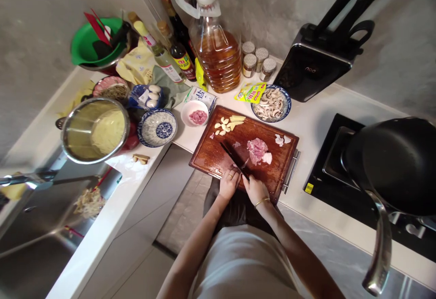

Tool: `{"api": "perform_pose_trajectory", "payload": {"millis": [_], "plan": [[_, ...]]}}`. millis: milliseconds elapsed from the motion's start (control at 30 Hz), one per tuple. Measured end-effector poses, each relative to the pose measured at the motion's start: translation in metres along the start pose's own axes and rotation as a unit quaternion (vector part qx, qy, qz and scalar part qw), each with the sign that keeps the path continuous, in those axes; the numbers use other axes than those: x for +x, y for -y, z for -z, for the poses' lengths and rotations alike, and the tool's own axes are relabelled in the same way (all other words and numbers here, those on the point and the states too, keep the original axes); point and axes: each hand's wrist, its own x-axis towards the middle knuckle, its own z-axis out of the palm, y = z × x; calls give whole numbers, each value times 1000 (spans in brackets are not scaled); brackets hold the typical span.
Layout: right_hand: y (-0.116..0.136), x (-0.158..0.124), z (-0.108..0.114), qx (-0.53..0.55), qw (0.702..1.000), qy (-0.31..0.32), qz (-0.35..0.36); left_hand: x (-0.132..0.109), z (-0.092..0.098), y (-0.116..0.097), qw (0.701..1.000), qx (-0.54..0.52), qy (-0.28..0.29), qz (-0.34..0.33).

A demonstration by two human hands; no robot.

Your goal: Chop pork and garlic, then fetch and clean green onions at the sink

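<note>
A dark wooden cutting board [211, 153] lies on the white counter in front of me. On it sit a lump of raw pink meat [257, 150], garlic cloves [221, 127] and ginger slices [236, 121]. My right hand [256, 191] is closed around the handle of a dark-bladed knife [233, 157], whose blade points away to the left of the meat. My left hand [229, 183], wearing a ring, rests curled at the board's near edge beside the knife handle.
A small white bowl of cut meat [195, 113] and a blue-rimmed bowl of sliced mushrooms [271, 103] stand behind the board. Oil jug [215, 49], sauce bottles, spice jars, a steel pot [95, 129], a sink at left, and a black pan [398, 162] on the cooktop at right.
</note>
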Motion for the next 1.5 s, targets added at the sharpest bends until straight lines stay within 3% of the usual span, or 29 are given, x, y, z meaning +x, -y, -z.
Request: {"api": "perform_pose_trajectory", "payload": {"millis": [167, 267, 400, 600, 933, 1067, 1267, 1400, 1500], "plan": [[-33, -2, 4, 38, 999, -6, -4, 3, 5, 4, 1000, 6, -4, 28], [-47, -8, 4, 62, 997, -39, -6, 4, 8, 5, 999, 4, 1, 40], [-37, -14, 5, 71, 995, -64, 8, 4, 8, 5, 999, -2, 2, 49], [-11, -21, 0, 20, 1000, -24, 1, 7, 8, 4, 999, -11, 4, 47], [-8, -18, 4, 67, 998, 15, 3, 8, 6, 3, 998, -26, -11, 57], [-2, -12, 4, 48, 999, 10, 6, 10, 7, 3, 998, -16, -9, 60], [-8, -25, -2, 12, 1000, 12, -8, 8, 4, 5, 998, -13, -7, 65], [-1, -6, -2, 18, 1000, 9, 2, 6, 4, 4, 998, -11, -4, 63], [-9, 9, -1, 70, 997, -4, 22, 6, 7, 2, 998, -8, -4, 69]]}}
